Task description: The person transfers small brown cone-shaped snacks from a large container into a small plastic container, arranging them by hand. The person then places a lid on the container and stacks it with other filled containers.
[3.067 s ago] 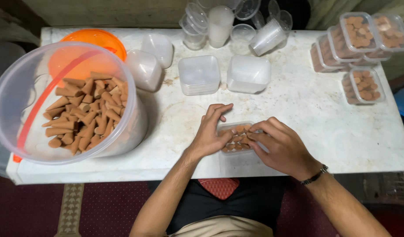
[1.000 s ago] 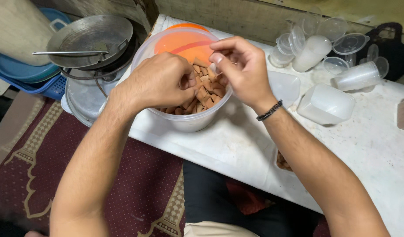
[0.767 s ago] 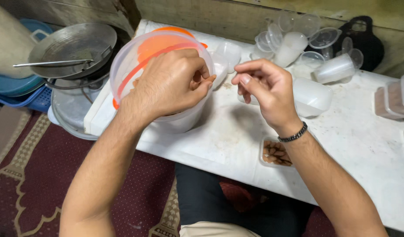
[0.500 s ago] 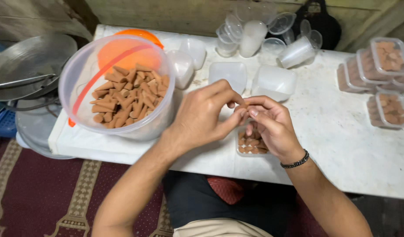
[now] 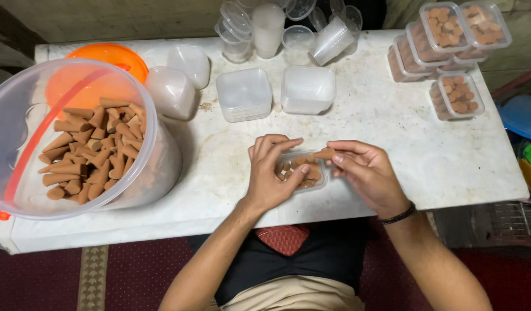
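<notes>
A small clear plastic box (image 5: 318, 179) with several brown cones in it lies on the white table (image 5: 392, 138) near its front edge. My left hand (image 5: 270, 173) rests over the box, fingers curled around its left side and top. My right hand (image 5: 363, 173) pinches one brown cone (image 5: 323, 154) just above the box's right end. A large clear tub (image 5: 75, 138) at the left holds a heap of the same brown cones (image 5: 89, 147).
An orange lid (image 5: 107, 57) lies behind the tub. Empty clear boxes (image 5: 242, 95) and cups (image 5: 265, 26) stand at the back middle. Filled, lidded boxes (image 5: 455, 34) are stacked at the back right. A blue object (image 5: 522, 118) lies off the table's right edge.
Both hands came from the large tub back to the small box near the table's front edge. The view has swung from the left side to the table's middle.
</notes>
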